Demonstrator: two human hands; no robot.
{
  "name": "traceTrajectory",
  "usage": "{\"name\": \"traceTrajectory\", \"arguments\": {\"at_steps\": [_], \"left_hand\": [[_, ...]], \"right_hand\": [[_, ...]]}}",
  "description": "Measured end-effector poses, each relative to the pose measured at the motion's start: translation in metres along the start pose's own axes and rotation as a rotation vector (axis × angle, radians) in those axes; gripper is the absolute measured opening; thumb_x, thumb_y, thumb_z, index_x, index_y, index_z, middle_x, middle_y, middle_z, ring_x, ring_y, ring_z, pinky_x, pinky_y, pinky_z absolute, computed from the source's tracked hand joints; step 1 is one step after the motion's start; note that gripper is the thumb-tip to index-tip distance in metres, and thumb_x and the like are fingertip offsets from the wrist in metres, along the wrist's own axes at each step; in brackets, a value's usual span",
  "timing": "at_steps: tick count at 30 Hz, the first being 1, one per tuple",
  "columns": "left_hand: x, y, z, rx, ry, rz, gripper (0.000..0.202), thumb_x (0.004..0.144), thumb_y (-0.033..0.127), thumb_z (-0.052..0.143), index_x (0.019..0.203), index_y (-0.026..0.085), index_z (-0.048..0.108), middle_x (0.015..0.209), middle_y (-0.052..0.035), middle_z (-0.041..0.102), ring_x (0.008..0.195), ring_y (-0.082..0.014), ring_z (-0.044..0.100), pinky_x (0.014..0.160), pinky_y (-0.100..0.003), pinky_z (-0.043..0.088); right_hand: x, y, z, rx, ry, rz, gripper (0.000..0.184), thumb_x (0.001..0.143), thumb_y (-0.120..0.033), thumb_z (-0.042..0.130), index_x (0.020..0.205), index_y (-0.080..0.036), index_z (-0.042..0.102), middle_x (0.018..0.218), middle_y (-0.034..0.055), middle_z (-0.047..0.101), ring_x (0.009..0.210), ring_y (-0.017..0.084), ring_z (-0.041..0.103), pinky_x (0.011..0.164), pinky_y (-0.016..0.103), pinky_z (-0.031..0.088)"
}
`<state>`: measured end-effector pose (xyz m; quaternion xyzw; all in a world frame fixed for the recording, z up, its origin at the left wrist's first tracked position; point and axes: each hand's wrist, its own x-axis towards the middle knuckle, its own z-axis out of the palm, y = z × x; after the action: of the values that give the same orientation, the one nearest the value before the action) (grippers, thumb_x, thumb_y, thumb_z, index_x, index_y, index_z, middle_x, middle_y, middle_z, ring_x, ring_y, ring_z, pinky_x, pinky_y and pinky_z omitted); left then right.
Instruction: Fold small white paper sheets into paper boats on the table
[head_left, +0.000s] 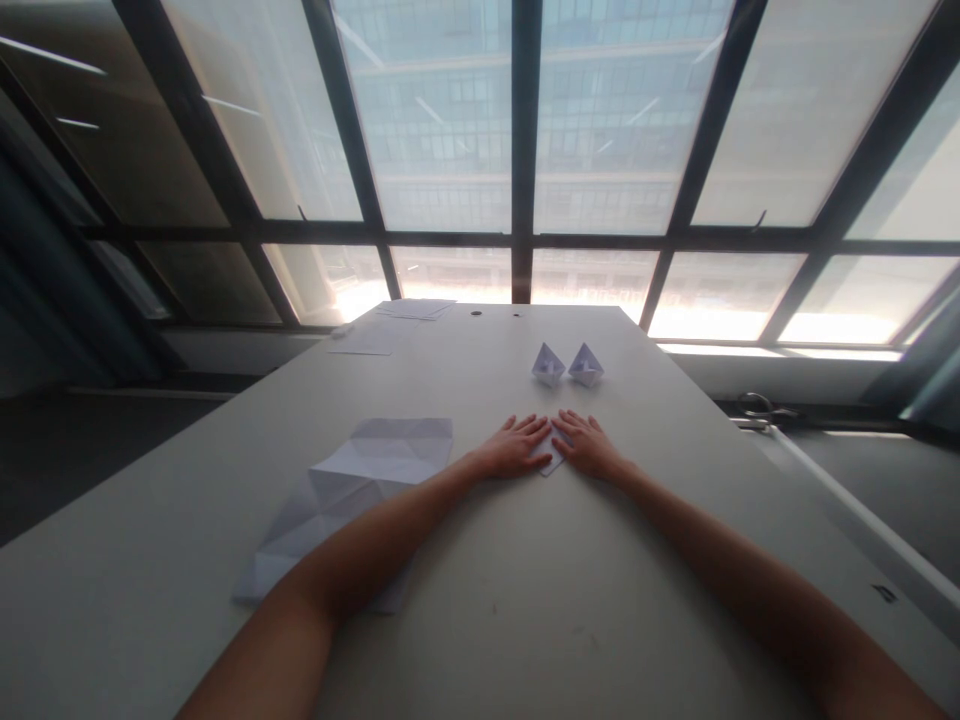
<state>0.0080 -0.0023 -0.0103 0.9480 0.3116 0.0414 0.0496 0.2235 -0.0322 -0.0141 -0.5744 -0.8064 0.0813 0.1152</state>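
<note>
A small folded piece of white paper [551, 466] lies flat on the white table [570, 580], mostly covered by my hands. My left hand [514, 448] rests palm down on its left part, fingers stretched out. On its right part lies my right hand [589, 445], also flat with its fingers extended. The two hands nearly meet over the paper, and its lower corner shows between them. Just beyond stand two folded paper boats, one on the left [548, 366] and one on the right [586, 366], side by side.
Creased white sheets [382, 455] lie on the left, partly under my left forearm. More flat paper [416, 309] is at the table's far left end. Tall windows [450, 120] rise behind the table, and a dark curtain [67, 260] hangs at left.
</note>
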Motion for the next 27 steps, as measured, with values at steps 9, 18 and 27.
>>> {"name": "traceTrajectory", "arguments": {"at_steps": [9, 18, 27], "left_hand": [[-0.0003, 0.0009, 0.0002, -0.003, 0.005, -0.001, 0.076, 0.097, 0.067, 0.026, 0.157, 0.023, 0.015, 0.162, -0.0111, 0.02, 0.15, -0.0292, 0.016, 0.118, -0.052, 0.009], [0.0006, -0.0013, 0.0024, 0.004, 0.008, 0.002, 0.072, 0.098, 0.064, 0.024, 0.157, 0.025, 0.014, 0.162, -0.0104, 0.02, 0.149, -0.0291, 0.017, 0.118, -0.052, 0.01], [0.0012, -0.0015, 0.0038, -0.004, 0.017, -0.007, 0.069, 0.099, 0.061, 0.025, 0.157, 0.026, 0.015, 0.162, -0.0096, 0.02, 0.149, -0.0284, 0.018, 0.119, -0.052, 0.011]], "right_hand": [[0.0004, 0.0016, 0.001, 0.005, -0.001, -0.005, 0.057, 0.099, -0.045, 0.037, 0.151, -0.022, 0.036, 0.16, 0.0097, 0.028, 0.149, 0.023, 0.019, 0.119, 0.049, 0.009], [0.0002, 0.0015, -0.0001, 0.008, 0.0, -0.014, 0.057, 0.099, -0.044, 0.037, 0.151, -0.021, 0.037, 0.16, 0.0105, 0.029, 0.149, 0.024, 0.019, 0.119, 0.05, 0.01], [0.0005, 0.002, 0.0013, 0.004, 0.005, -0.018, 0.057, 0.099, -0.044, 0.037, 0.151, -0.021, 0.037, 0.16, 0.0104, 0.029, 0.149, 0.024, 0.019, 0.119, 0.051, 0.011]]}}
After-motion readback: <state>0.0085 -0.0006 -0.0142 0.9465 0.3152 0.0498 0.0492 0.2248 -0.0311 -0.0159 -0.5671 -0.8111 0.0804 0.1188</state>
